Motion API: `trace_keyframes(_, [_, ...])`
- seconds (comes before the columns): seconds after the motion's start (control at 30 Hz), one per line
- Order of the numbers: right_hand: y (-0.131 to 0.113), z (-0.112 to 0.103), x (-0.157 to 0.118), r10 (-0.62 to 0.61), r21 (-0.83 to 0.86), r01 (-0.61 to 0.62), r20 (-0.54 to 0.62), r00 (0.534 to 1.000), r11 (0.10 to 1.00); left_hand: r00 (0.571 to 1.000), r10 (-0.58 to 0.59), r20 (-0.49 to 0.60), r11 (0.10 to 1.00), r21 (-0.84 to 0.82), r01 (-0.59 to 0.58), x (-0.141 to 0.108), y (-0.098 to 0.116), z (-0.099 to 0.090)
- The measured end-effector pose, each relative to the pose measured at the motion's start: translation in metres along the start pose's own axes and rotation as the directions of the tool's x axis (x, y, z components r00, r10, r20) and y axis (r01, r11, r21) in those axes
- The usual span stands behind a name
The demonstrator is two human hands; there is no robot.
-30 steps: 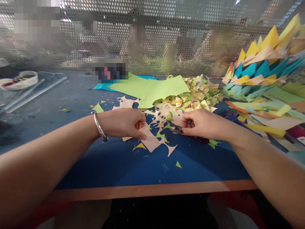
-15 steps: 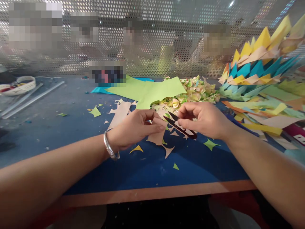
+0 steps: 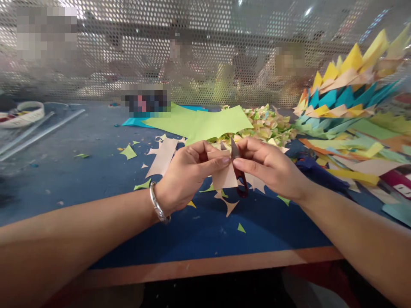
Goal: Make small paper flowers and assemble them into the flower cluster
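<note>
My left hand [image 3: 191, 173], with a silver bangle at the wrist, pinches a small pale pink piece of paper [image 3: 222, 177] between thumb and fingers. Dark scissors [image 3: 240, 183] are in my right hand [image 3: 268, 164], blades pointing up and away, beside the paper's right edge. The fingers partly hide the blades, so I cannot tell whether they touch the paper. A cut-out pale pink paper strip [image 3: 163, 157] lies left of my hands, and a curved pink scrap [image 3: 231, 207] lies below them.
A large light-green sheet [image 3: 205, 122] lies beyond my hands, beside a heap of small paper petals [image 3: 269, 122]. At the right stand a folded-paper structure [image 3: 340, 98] and many paper strips [image 3: 356, 175]. A tape roll [image 3: 32, 112] and clear rods [image 3: 48, 130] lie left.
My left hand has moved right and now holds a pale pink paper upright in view. The scissors have turned from slanting left to pointing upward, and the hands are closer together.
</note>
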State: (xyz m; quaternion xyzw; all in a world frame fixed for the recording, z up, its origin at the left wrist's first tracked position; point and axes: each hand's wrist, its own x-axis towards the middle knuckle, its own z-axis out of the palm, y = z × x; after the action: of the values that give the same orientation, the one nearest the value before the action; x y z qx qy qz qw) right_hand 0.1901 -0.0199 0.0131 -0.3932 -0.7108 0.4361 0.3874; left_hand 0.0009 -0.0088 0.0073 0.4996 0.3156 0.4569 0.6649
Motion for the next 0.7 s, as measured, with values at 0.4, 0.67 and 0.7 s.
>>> trace_keyframes(0.4, [0.004, 0.015, 0.001, 0.066, 0.146, -0.053, -0.085, 0.994, 0.988, 1.000, -0.022, 0.001, 1.000, 0.005, 0.022, 0.000, 0.000, -0.001])
trace_keyframes(0.67, [0.007, 0.008, 0.003, -0.012, -0.086, 0.003, -0.103, 0.995, 0.996, 0.974, -0.171, 0.145, 0.971, 0.193, 0.142, -0.001, -0.003, -0.003])
trace_keyframes(0.7, [0.008, 0.008, 0.002, -0.013, -0.098, 0.003, -0.102, 0.995, 0.995, 0.970, -0.178, 0.168, 0.968, 0.207, 0.142, -0.001, -0.003, -0.002])
